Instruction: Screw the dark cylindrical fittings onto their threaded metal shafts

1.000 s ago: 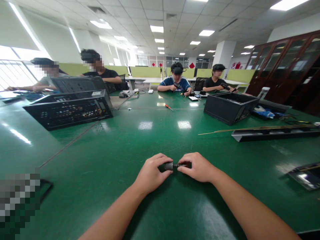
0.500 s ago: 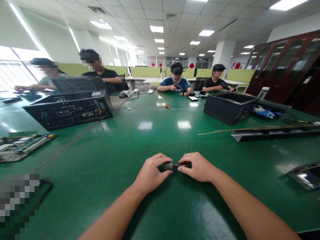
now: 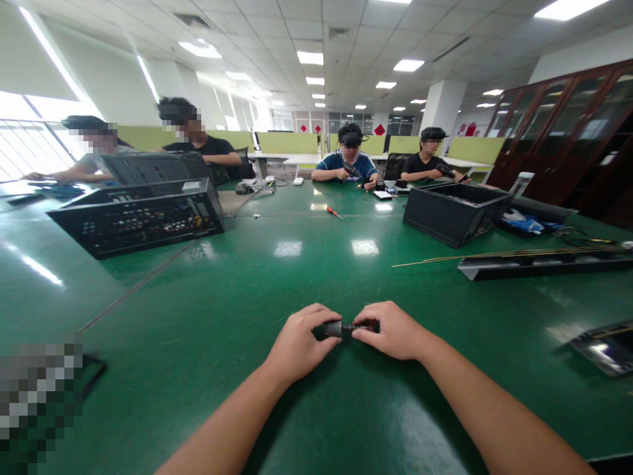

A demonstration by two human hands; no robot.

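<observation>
Just above the green tabletop (image 3: 316, 422), my two hands meet at one small dark tool-like piece. My left hand (image 3: 302, 344) is closed round its thicker end, a dark cylinder with a grey metal collar (image 3: 334, 328). From the collar a thin, ridged dark shaft (image 3: 347, 328) runs level to the right. Its other end lies between the thumb and fingers of my right hand (image 3: 390, 333), where something dark brown shows inside the grip. Fingers cover much of the piece, so I cannot tell its exact kind.
Black computer cases (image 3: 143, 221) stand at the left, another case (image 3: 452, 214) at the right. An orange screwdriver (image 3: 333, 212) lies ahead. A black metal channel (image 3: 539, 262) with thin brass-coloured rods and a shiny dark part (image 3: 606, 348) lie right. Several people sit across the table.
The circuit board that lay at the left edge of the table is gone from view. The far-left person's arm has shifted slightly left. My hands and the held piece look nearly unchanged.
</observation>
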